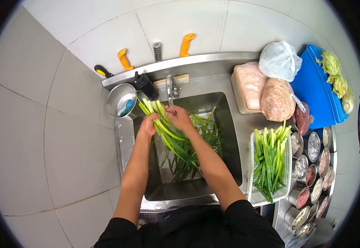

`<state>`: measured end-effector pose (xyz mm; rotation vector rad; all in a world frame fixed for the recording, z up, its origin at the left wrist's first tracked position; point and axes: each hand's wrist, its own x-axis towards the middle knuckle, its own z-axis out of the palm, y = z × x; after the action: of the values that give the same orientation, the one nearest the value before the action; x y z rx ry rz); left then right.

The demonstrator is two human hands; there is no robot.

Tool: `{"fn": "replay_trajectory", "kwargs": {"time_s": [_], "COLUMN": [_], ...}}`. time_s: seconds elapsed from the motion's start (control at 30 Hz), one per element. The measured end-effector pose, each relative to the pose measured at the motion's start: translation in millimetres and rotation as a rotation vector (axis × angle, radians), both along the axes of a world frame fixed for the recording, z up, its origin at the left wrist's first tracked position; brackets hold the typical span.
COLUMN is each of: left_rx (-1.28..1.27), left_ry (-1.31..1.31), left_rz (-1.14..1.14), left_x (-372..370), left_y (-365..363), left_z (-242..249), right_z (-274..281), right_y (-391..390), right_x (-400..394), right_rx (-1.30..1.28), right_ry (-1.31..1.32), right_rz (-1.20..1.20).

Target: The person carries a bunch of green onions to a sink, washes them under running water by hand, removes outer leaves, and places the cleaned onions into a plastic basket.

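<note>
Left hand (pixel 148 125) and right hand (pixel 181 119) both closed round one bunch of green stalks (pixel 160 117), held over the sink (pixel 234 173) by the faucet (pixel 171 87). More greens (pixel 209 140) lying in the sink; white basket (pixel 288 159) of stalks on the counter (pixel 238 124), right side.

Green onion bunch (pixel 158 109): pale ends wallward, held between left hand (pixel 148 125) and right hand (pixel 181 120); leaves trail into sink (pixel 230 169). Additional green onions (pixel 271 155) lie in white basket (pixel 251 182).
</note>
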<state>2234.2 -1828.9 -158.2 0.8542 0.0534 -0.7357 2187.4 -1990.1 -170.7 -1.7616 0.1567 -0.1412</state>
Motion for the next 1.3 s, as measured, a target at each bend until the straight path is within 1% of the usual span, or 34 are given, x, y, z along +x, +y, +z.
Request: {"fn": "replay_trajectory", "kwargs": {"time_s": [0.03, 0.07, 0.1, 0.13, 0.17, 0.2, 0.23, 0.27, 0.33, 0.37, 0.4, 0.43, 0.47, 0.5, 0.53, 0.57, 0.63, 0.73, 0.77, 0.83, 0.87, 0.93, 1.0, 1.07, 1.13, 1.17, 1.2, 1.27, 1.3], "left_rx": [0.053, 0.109, 0.317, 0.320, 0.278, 0.233, 0.284, 0.284, 0.246, 0.279, 0.280, 0.367, 0.453, 0.402, 0.419, 0.406, 0.380, 0.372, 0.345, 0.341, 0.330, 0.329, 0.311, 0.283, 0.271, 0.306, 0.342, 0.296, 0.308], "left_ry": [-0.030, -0.062, -0.026, -0.022, -0.080, -0.142, -0.144, -0.148, -0.166, -0.189, -0.192, -0.235, -0.278, -0.256, -0.295, -0.288, -0.292, -0.332, -0.360, -0.410, -0.432, -0.511, -0.559, -0.548, -0.543, -0.569, -0.595, -0.614, -0.560], "left_rz": [0.002, 0.000, 0.045, 0.045, 0.078, 0.107, 0.161, 0.150, 0.059, 0.025, 0.014, 0.056, 0.098, 0.131, 0.166, 0.168, 0.159, 0.186, 0.175, 0.194, 0.207, 0.216, 0.238, 0.253, 0.230, 0.244, 0.260, 0.269, 0.274], "left_x": [2.7, 5.7, 5.1, 3.7, 4.0, 5.1, 5.8, 6.3, 7.4, 6.9, 4.3, 0.9, -3.1, 0.7, 5.6, 8.2, 15.0, 8.8, 10.9, 6.1, 6.9, 5.5, 6.2, 4.0, -1.5, -4.5, -6.3, -11.1, -15.2], "left_y": [3.3, 5.5, 7.3, 7.6, 6.6, 4.0, 2.8, 2.6, 3.2, -0.8, -7.9, -15.6, -23.5, -24.5, -21.0, -16.3, -3.2, 6.1, 13.6, 25.6, 33.6, 47.7, 59.8, 65.9, 64.3, 62.1, 60.2, 54.8, 52.1], "left_z": [3.5, 7.8, 15.4, 19.7, 22.6, 27.3, 32.7, 36.2, 41.2, 48.6, 54.4, 59.8, 67.9, 71.6, 72.4, 80.3, 91.3, 120.2, 123.1, 135.3, 137.8, 143.3, 147.4, 154.3, 157.7, 158.0, 157.7, 158.1, 160.2], "right_z": [0.1, -8.1, -20.1, -31.3, -28.0, -17.3, -6.4, 8.8, 36.0, 32.9, 30.3, 27.6, 29.1, 32.8, 33.8, 35.1, 35.9, 10.2, 3.5, -6.4, -7.0, -6.5, -23.4, -38.3, -46.4, -55.8, -63.7, -74.3, -76.1], "right_y": [4.7, 5.9, 5.4, 4.6, 5.1, 4.5, 2.7, -0.6, -7.3, -6.2, -2.5, -2.2, -8.4, -22.6, -31.8, -41.3, -58.8, -69.7, -75.2, -86.9, -89.6, -94.0, -98.3, -101.2, -102.6, -103.9, -105.0, -113.1, -120.5], "right_x": [-1.4, 5.4, 11.6, 15.1, 13.2, 11.4, 9.2, 4.7, -4.8, -4.6, -3.3, -3.5, -5.6, -9.7, -14.0, -21.2, -39.1, -52.8, -58.0, -70.3, -78.7, -95.8, -102.3, -106.9, -110.7, -110.4, -109.8, -116.1, -123.6], "right_rx": [0.176, 0.177, 0.191, 0.204, 0.206, 0.322, 0.438, 0.439, 0.569, 0.571, 0.480, 0.387, 0.388, 0.393, 0.398, 0.399, 0.219, 0.176, 0.183, 0.022, 0.030, 0.092, 0.105, 0.116, 0.197, 0.198, 0.564, 0.926, 0.586], "right_ry": [-0.119, -0.116, -0.101, -0.091, -0.092, -0.084, -0.078, -0.082, 0.107, 0.103, -0.021, -0.143, -0.147, -0.095, -0.038, -0.043, 0.004, 0.000, -0.008, 0.065, 0.061, 0.041, 0.061, 0.083, -0.007, -0.008, 0.029, 0.063, 0.248], "right_rz": [0.000, 0.007, -0.002, -0.016, -0.020, -0.029, -0.039, -0.049, 0.083, 0.072, 0.077, 0.081, 0.071, 0.213, 0.367, 0.361, 0.337, 0.306, 0.300, 0.425, 0.415, 0.368, 0.330, 0.290, 0.173, 0.166, -0.140, -0.453, -0.509]}}
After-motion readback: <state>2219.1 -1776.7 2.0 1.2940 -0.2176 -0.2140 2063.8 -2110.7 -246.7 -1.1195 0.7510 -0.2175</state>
